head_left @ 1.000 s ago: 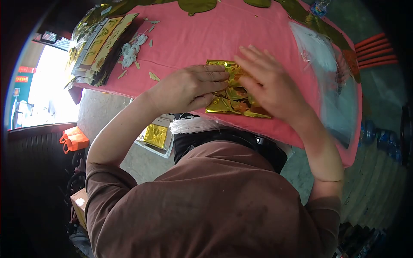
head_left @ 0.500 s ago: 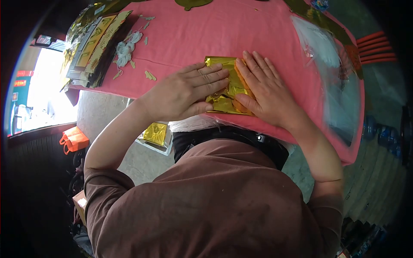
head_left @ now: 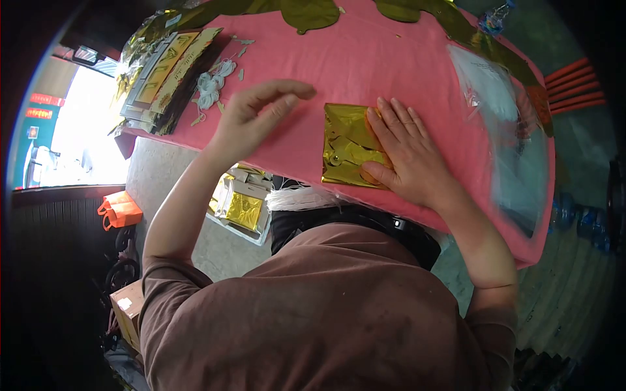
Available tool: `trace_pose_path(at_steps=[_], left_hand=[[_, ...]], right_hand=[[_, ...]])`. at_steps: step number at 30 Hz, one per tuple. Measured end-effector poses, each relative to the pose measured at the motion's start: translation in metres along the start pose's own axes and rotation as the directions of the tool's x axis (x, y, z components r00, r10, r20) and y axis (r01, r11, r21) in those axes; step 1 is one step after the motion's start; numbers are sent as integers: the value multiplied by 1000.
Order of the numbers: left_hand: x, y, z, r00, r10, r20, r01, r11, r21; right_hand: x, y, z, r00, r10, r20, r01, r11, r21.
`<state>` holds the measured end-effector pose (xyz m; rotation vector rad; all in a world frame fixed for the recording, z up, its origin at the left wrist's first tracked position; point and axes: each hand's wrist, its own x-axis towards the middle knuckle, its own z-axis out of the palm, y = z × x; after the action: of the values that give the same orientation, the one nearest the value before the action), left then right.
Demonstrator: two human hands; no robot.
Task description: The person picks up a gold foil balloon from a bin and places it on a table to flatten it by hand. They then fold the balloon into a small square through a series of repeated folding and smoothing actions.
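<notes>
On the pink table (head_left: 391, 58) in front of you lies a folded gold foil piece (head_left: 345, 140), flat and shiny, close to the near edge. Your right hand (head_left: 411, 156) rests flat on the right side of the foil, with its fingers (head_left: 391, 120) spread out and pointing to the far side, and its thumb lying on the near corner. It presses down on the foil but does not curl around it. Your left hand (head_left: 251, 117) is up in the air to the left of the foil, not touching it. Its fingers are loose and half bent, and it holds nothing. At the far left of the table sits a stack of gold packs (head_left: 160, 75), one on top of another. Just beside the stack lies a small bunch of white string (head_left: 212, 85), with a few little gold bits near it. On the right side of the table lies a clear plastic bag (head_left: 502, 111), well apart from the foil. At the far edge you see dark gold shapes (head_left: 306, 13) lying flat. Down on the floor, below the near edge of the table, sits a box of gold foil (head_left: 244, 208). Farther left on the floor stands an orange bag (head_left: 117, 212).
</notes>
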<state>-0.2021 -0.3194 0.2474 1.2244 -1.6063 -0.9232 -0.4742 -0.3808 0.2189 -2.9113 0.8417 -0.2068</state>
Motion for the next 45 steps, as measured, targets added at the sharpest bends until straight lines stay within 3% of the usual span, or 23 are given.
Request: trace_pose_path(at_steps=[1, 3, 5, 6, 7, 10, 14, 19, 29, 45], left_hand=[[4, 5, -1, 1000, 7, 0, -7, 1000, 2], [12, 25, -6, 955, 241, -172, -243, 970, 6], [23, 53, -18, 899, 384, -210, -406, 911, -68], [25, 65, -20, 829, 511, -226, -558, 768, -313], [13, 69, -30, 794, 530, -296, -607, 718, -340], [-16, 91, -49, 595, 663, -453, -803, 510, -309], [-26, 108, -47, 388, 772, -504, -921, 343, -183], [-21, 105, -33, 230, 830, -508, -970, 238, -49], [-47, 122, -33, 100, 877, -470, -981, 167, 103], [-79, 137, -37, 41, 897, -440, -949, 173, 263]], right_hand=[[0, 0, 1, 1000, 2, -5, -2, 1000, 12], [0, 0, 0, 1000, 6, -5, -6, 1000, 19], [0, 0, 0, 1000, 0, -13, 0, 999, 32], [-1, 0, 0, 1000, -2, -6, 2, 1000, 29], [-1, 1, 2, 1000, -9, -14, 9, 1000, 10], [-1, 2, 3, 1000, -13, -27, 12, 1000, -8], [-1, 2, 3, 1000, -6, -22, 6, 1000, 3], [-3, 0, 4, 1000, 1, -18, -1, 1000, 8], [-1, 1, 3, 1000, 8, 1, -8, 1000, 0], [0, 1, 0, 1000, -12, 3, 12, 1000, 8]])
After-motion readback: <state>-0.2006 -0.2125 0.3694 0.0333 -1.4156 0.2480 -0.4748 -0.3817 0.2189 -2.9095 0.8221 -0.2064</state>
